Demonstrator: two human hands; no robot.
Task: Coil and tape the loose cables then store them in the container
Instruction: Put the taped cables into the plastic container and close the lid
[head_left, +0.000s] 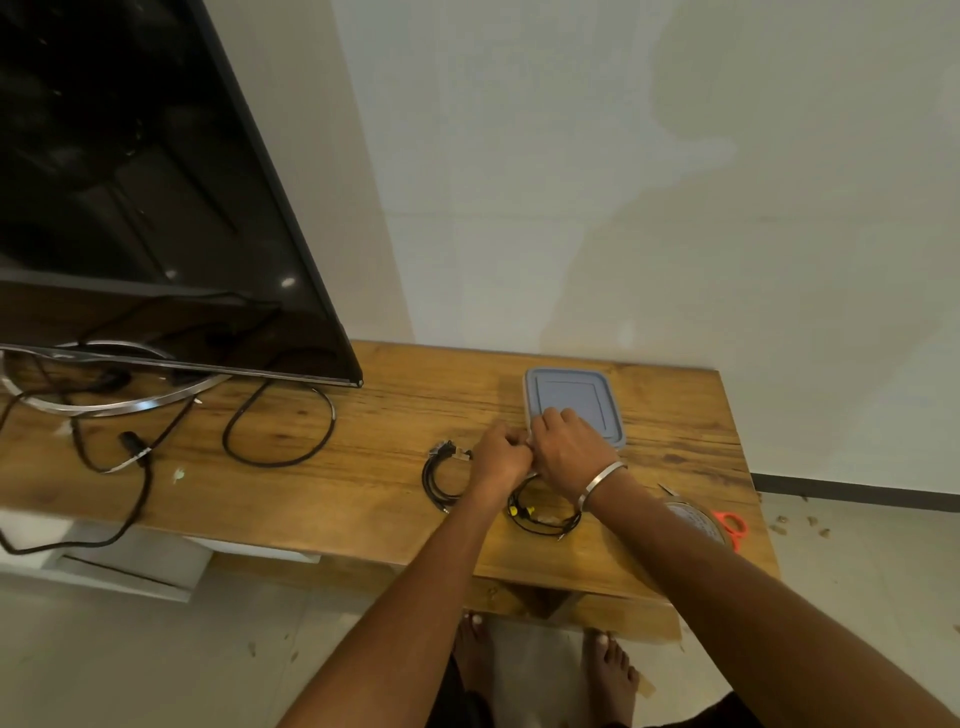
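Head view: a long wooden table (363, 467) stands against a pale wall, over a light floor. Left of the grey-lidded container (571, 400) sits one black television (156, 182) on a ring stand. One container, two coiled cables, one tape roll (696, 522), one pair of orange-handled scissors (730, 525) (partly hidden by the arm). One coiled cable (441, 478) lies left of the container, another (540, 517) just in front. Both hands meet at the container's near-left corner: left hand (501, 454) curled, right hand (569, 449) curled beside it, pinching something small I cannot identify.
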